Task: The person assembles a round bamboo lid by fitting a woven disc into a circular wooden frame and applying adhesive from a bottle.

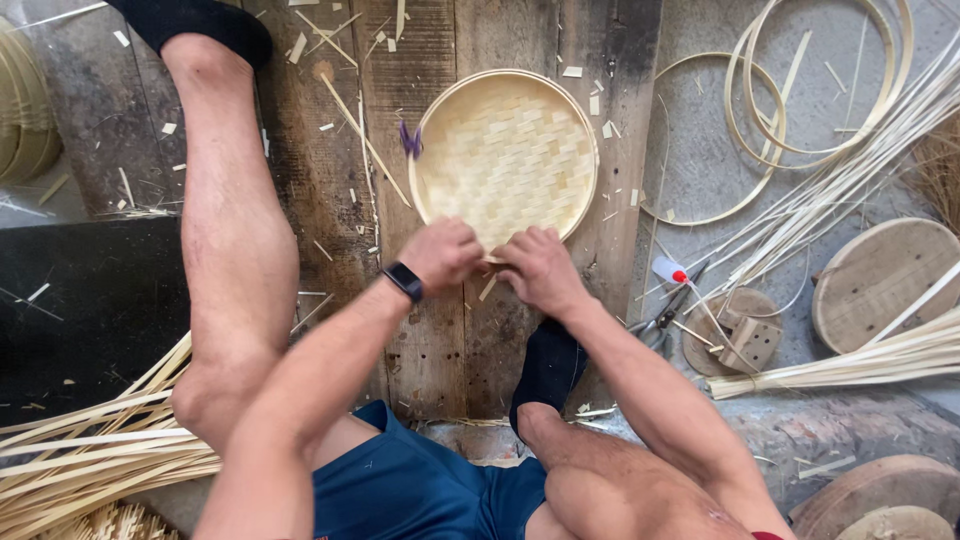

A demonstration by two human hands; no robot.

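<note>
Both hands working at the near rim of a round woven bamboo tray (pixel 505 155)

The left hand (pixel 440 252) and right hand (pixel 538 266) are pinching closed on the rim; the tray is lying flat on the plank floor (pixel 330 150).

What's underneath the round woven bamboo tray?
The woven tray lies on dark wooden planks strewn with bamboo chips. Whatever is directly beneath it is hidden. Both hands, left hand and right hand, cover its near rim.

Round, pale woven bamboo tray (pixel 505 150): lay flat on dark wooden planks, near rim gripped, purple tie at left edge.
</note>
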